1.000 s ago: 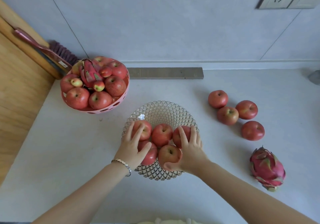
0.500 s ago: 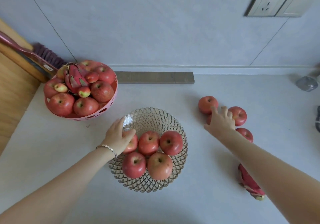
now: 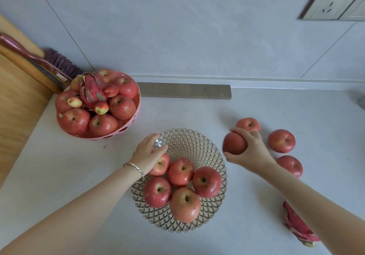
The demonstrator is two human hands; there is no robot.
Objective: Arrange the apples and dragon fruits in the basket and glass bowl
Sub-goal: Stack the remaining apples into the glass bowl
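Sitting in the upper left, the pink basket (image 3: 98, 138) is heaped with apples (image 3: 75, 120) and a dragon fruit (image 3: 89, 90). At centre, the left hand (image 3: 147, 153) curls over the upper-left rim of the glass bowl (image 3: 189, 142), which holds five apples (image 3: 206, 181). Right of the bowl, the right hand (image 3: 251, 151) grips an apple (image 3: 234, 144), beside three loose apples (image 3: 281, 140) on the surface (image 3: 59, 175). A second dragon fruit (image 3: 300, 229) lies at the lower right, partly behind the forearm.
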